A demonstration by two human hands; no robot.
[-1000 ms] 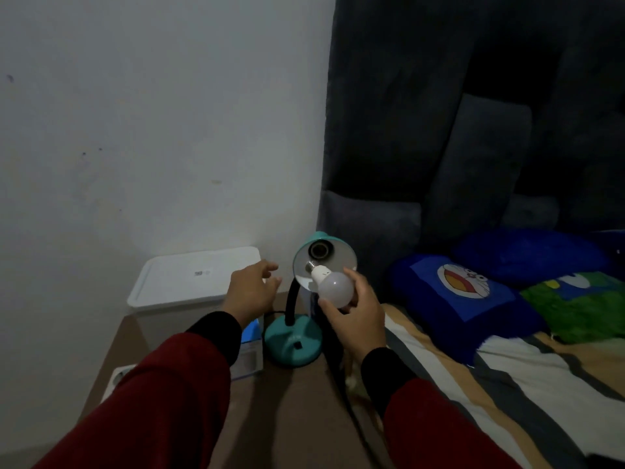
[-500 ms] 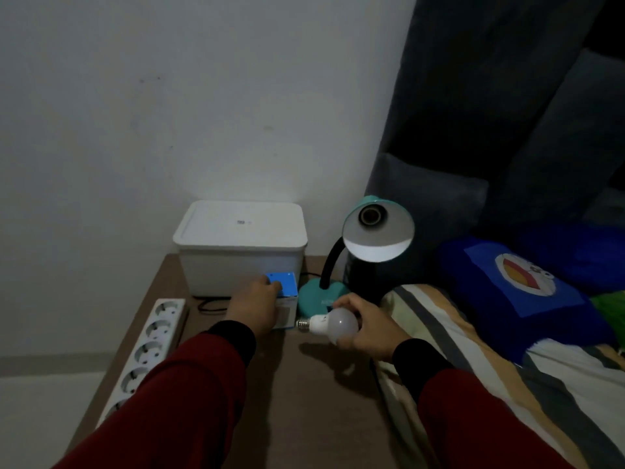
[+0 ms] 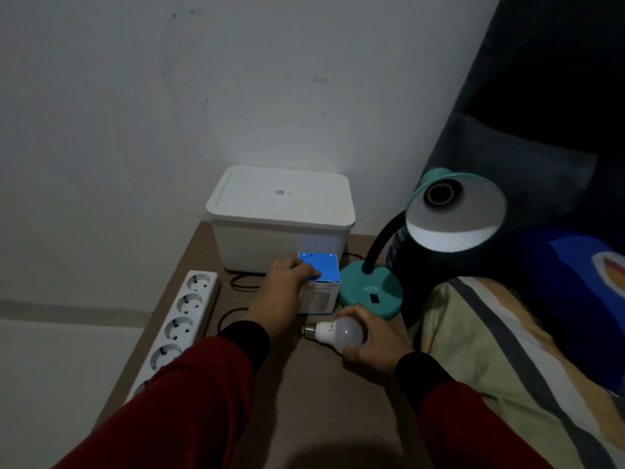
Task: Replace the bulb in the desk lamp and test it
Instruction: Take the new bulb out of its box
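A teal desk lamp (image 3: pixel 371 292) stands at the right edge of a brown bedside table (image 3: pixel 324 401). Its shade (image 3: pixel 456 214) faces me, and the socket (image 3: pixel 439 194) inside holds no bulb. My right hand (image 3: pixel 368 336) holds a white bulb (image 3: pixel 333 332) lying low over the table in front of the lamp base, screw cap pointing left. My left hand (image 3: pixel 287 292) rests on a small blue-and-white bulb box (image 3: pixel 321 282) standing left of the lamp base, fingers over its top edge.
A white lidded storage box (image 3: pixel 280 214) sits against the wall behind the bulb box. A white power strip (image 3: pixel 179 319) lies along the table's left edge, with a black cord (image 3: pixel 236 282) beside it. A bed with a striped blanket (image 3: pixel 507 367) borders the table on the right.
My right hand took the bulb out of the lamp shade and brought it down to the table. My left hand moved down from near the shade onto the bulb box.
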